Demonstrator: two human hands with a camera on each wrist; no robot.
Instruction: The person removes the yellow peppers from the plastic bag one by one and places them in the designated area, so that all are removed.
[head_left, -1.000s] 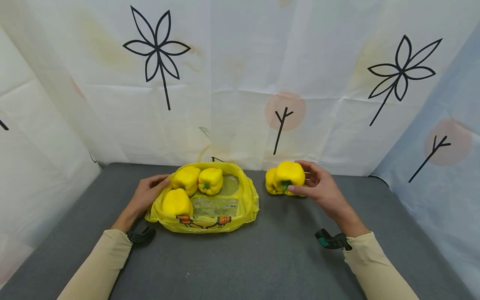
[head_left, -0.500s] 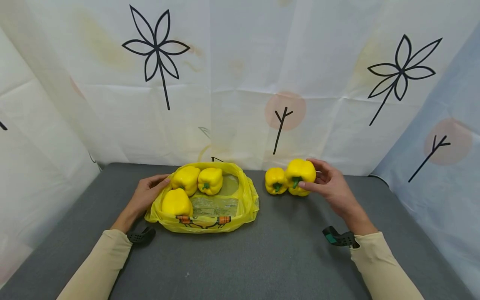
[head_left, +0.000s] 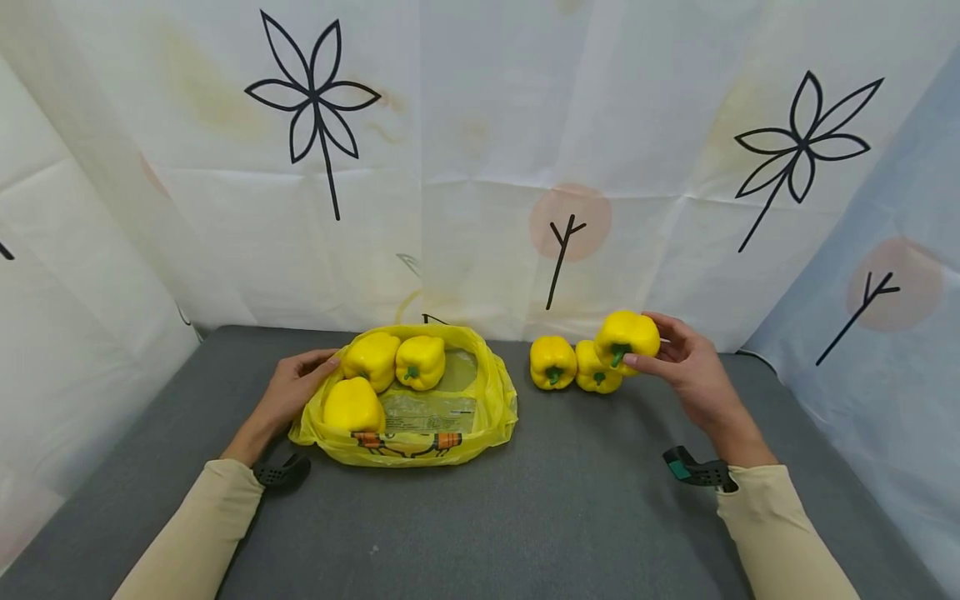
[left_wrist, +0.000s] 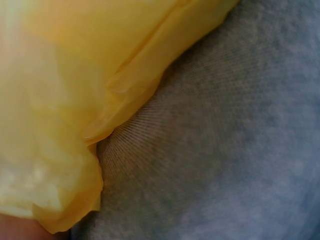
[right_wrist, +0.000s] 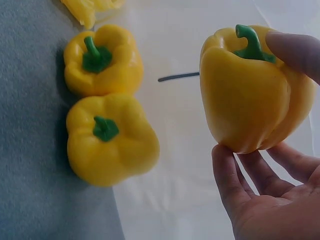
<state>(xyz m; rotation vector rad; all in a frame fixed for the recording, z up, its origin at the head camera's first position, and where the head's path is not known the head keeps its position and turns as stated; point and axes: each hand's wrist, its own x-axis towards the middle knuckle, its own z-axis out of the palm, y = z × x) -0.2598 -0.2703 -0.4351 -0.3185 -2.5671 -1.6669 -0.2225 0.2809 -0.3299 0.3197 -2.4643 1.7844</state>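
My right hand (head_left: 693, 367) holds a yellow bell pepper (head_left: 627, 335) between thumb and fingertips. In the right wrist view the thumb lies by the green stem of this pepper (right_wrist: 250, 95) and the fingertips press its far end. Two more yellow bell peppers, a left one (head_left: 552, 363) and a right one (head_left: 596, 371), sit side by side on the table, the held one raised and partly overlapping the right one. My left hand (head_left: 296, 387) grips the left rim of a yellow plastic bag (head_left: 495, 400). Three yellow peppers (head_left: 354, 406) lie inside the opened bag.
The dark grey table (head_left: 450, 533) reaches back to a white printed cloth (head_left: 480, 150) hung behind it. More cloth (head_left: 75, 350) closes off the left and right sides. Dark wrist straps (head_left: 697, 469) sit on both arms.
My right hand has moved right with the held pepper, passing in front of the right table pepper and uncovering both resting ones. The left hand and the bag have stayed in place.
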